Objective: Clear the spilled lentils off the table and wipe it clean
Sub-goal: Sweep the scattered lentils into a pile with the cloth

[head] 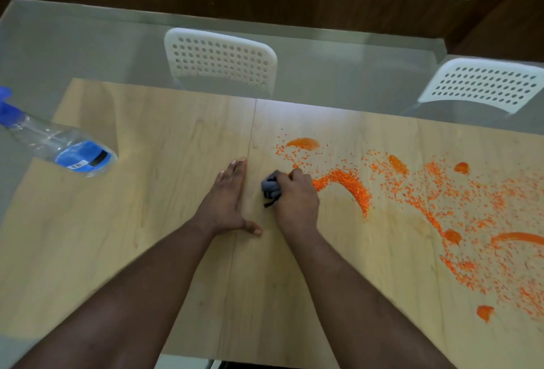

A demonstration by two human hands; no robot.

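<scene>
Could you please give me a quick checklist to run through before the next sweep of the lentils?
1. Cloth in hand: ok. The right hand grips a bunched grey cloth.
2. Cloth at the spill's edge: ok. It sits beside the nearest arc of orange lentils.
3. Left hand ready as a stop: ok. It lies flat and open on the wooden table, left of the cloth.
4. Spill gathered: not ok. Lentils lie scattered widely to the right.
5. Container for the lentils: cannot tell; none in view.
6. Spray bottle within reach: ok. It lies at the table's left edge.
</scene>
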